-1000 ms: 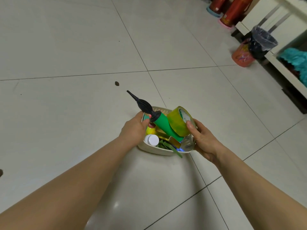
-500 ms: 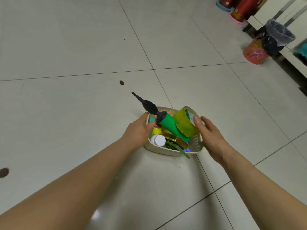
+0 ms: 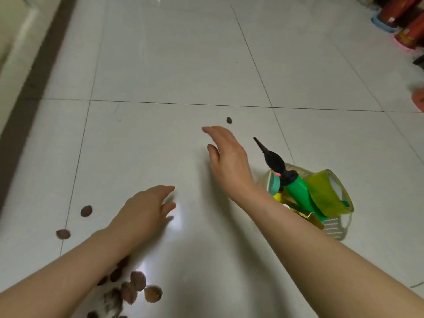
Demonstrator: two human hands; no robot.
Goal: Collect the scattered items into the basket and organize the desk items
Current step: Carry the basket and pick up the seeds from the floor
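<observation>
The white basket (image 3: 335,228) stands on the tiled floor at the right. It holds a green pump with a black nozzle (image 3: 296,187), a yellow tape roll (image 3: 325,193) and other small items. My right hand (image 3: 227,157) hovers open left of the basket, fingers stretched toward a small brown nut (image 3: 229,120) and not touching it. My left hand (image 3: 146,210) is open low over the floor. Several brown nuts (image 3: 137,288) lie in a pile under my left forearm. Two more, nut (image 3: 86,211) and nut (image 3: 63,234), lie apart at the left.
Red containers on coloured bases (image 3: 403,31) stand at the far right top. An orange object (image 3: 418,99) shows at the right edge. A dark baseboard and wall (image 3: 27,76) run along the left. The floor is pale glossy tile.
Both hands have let go of the basket and moved left, away from it. The view has swung left, so the basket sits at the right and a pile of nuts has come into sight.
</observation>
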